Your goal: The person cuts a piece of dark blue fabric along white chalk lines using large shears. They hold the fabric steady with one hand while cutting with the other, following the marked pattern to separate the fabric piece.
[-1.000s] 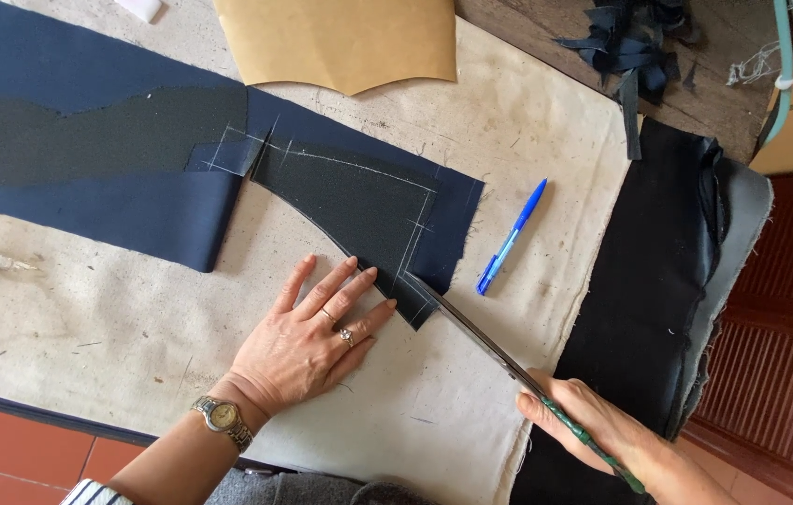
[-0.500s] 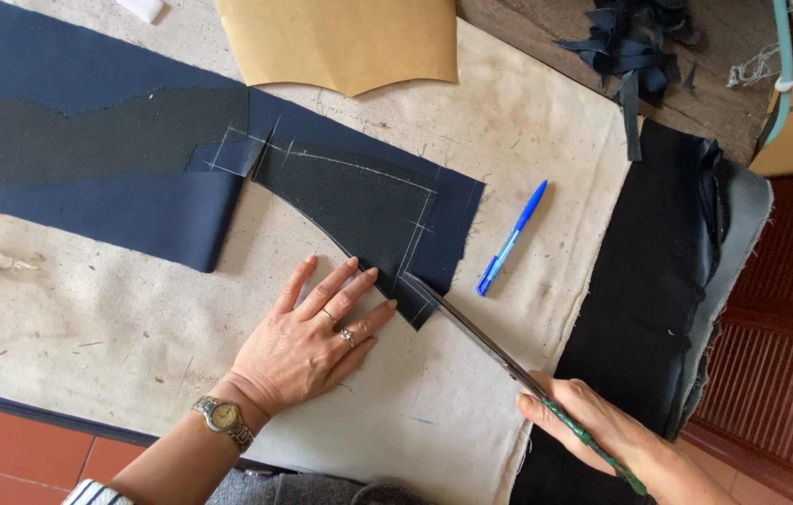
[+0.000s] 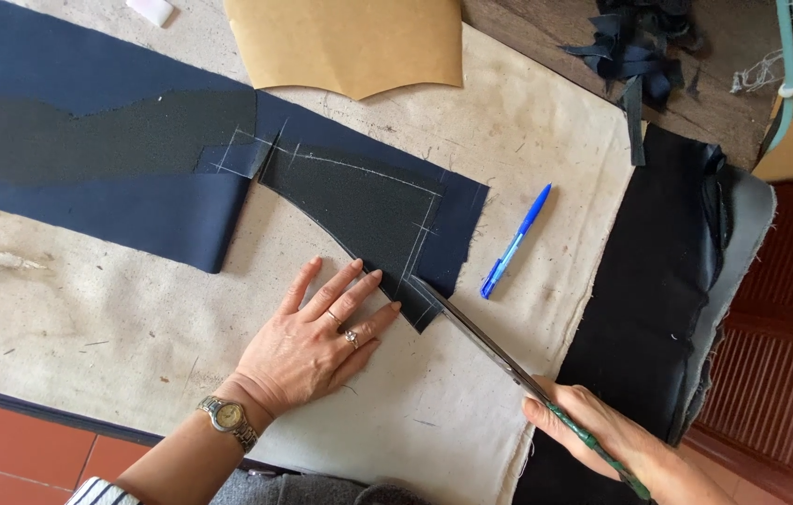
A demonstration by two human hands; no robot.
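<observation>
While left hand flattens cloth — right hand fingers around scissors.

Scissors: the blades sit at the same lower corner of the navy fabric piece as one second ago; no visible advance.
Left hand: no visible shift, fingers spread as before.
Right hand: grip unchanged.
Overall: no change that can be made out.
</observation>
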